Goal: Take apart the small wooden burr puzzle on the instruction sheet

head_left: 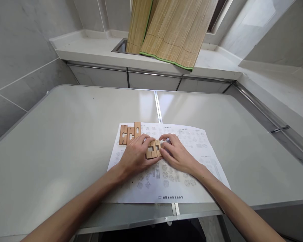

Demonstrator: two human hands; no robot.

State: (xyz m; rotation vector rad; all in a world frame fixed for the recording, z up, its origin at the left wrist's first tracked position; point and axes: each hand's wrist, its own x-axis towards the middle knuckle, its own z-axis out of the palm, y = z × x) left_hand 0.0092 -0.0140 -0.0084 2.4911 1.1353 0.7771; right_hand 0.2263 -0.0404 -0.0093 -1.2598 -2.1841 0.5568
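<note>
Notched wooden puzzle bars (153,149) lie side by side on a printed paper sheet (192,158) on the white table (65,144). My left hand (135,155) rests on their left side, fingers pressing on them. From the right, my right hand (175,152) holds the same bars with its fingertips. Three more notched wooden pieces (130,133) lie flat at the sheet's top left corner, just beyond my left hand.
The table has a seam (157,107) down its middle and a front edge close to me. Behind it runs a white counter (96,50) with rolled bamboo mats (171,30) leaning over a sink. Grey tiled walls stand left and right.
</note>
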